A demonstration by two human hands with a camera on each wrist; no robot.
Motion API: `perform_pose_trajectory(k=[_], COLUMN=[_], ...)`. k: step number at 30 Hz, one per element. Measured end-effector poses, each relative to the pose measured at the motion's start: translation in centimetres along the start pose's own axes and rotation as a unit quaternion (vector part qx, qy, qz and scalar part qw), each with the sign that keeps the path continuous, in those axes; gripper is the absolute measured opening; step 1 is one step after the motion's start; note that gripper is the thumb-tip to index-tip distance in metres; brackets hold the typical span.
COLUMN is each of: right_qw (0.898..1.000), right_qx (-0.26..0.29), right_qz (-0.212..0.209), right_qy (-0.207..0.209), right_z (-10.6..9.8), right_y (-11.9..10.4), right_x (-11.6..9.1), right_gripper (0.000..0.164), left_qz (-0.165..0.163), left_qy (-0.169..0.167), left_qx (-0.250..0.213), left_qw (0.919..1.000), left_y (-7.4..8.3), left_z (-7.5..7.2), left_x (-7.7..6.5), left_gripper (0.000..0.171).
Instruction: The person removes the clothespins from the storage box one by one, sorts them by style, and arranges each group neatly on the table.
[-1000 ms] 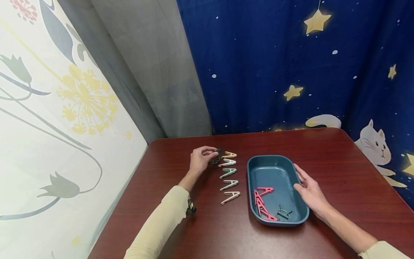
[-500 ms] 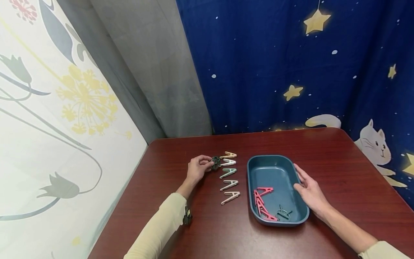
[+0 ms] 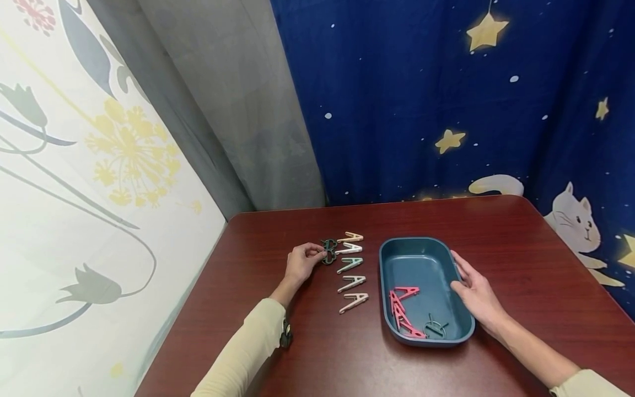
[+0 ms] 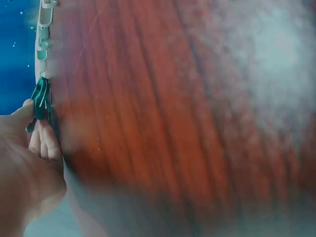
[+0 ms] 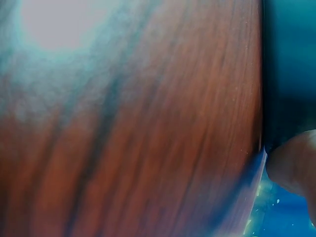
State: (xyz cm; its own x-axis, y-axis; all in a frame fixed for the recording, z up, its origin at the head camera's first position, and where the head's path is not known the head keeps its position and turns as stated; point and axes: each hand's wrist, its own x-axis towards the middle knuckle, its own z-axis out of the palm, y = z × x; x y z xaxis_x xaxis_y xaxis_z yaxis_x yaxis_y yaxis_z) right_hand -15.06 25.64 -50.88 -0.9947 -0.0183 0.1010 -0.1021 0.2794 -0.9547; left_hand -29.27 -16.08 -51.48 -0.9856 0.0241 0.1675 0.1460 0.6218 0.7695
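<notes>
My left hand [image 3: 301,262] pinches a dark green plastic clip [image 3: 328,251] with rounded loops, just left of the row of clothespins. In the left wrist view, the dark green clip [image 4: 41,100] sits between thumb and fingertips. Several A-shaped clothespins lie in a column: a yellowish clothespin [image 3: 351,237], a white clothespin [image 3: 349,248], a pale green clothespin [image 3: 350,265] and two paler clothespins below. My right hand [image 3: 475,289] grips the right rim of a blue-grey tray [image 3: 429,241], thumb over the edge. Pink clothespins [image 3: 399,316] and another dark green looped piece [image 3: 435,328] lie in the tray's near end.
The tray stands on a reddish-brown wooden table [image 3: 317,353], right of the clothespin column. Behind the table's far edge hang a grey curtain [image 3: 238,99] and a blue starry curtain [image 3: 397,99]. A white patterned panel [image 3: 74,220] borders the left side.
My left hand has moved slightly toward me and left, bringing the dark green clip from beside the yellowish clothespin to beside the white one. The right hand and tray have stayed put.
</notes>
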Motion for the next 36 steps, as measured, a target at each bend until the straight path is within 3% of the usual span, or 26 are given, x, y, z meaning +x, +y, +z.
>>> perform_pose_trajectory(k=[15, 36], right_qw=[1.000, 1.000], right_qx=[0.015, 0.019], right_qz=[-0.010, -0.013], right_qy=[0.002, -0.002], right_z=[0.0, 0.0], right_y=[0.2, 0.2], right_x=[0.0, -0.1], right_gripper=[0.074, 0.074], left_qz=[0.058, 0.064], left_qy=[0.004, -0.016], left_qx=[0.074, 0.103], left_qw=[0.9956, 0.9925], left_y=[0.1, 0.1], left_z=[-0.1, -0.5], left_x=[-0.4, -1.1], left_gripper=[0.012, 0.010])
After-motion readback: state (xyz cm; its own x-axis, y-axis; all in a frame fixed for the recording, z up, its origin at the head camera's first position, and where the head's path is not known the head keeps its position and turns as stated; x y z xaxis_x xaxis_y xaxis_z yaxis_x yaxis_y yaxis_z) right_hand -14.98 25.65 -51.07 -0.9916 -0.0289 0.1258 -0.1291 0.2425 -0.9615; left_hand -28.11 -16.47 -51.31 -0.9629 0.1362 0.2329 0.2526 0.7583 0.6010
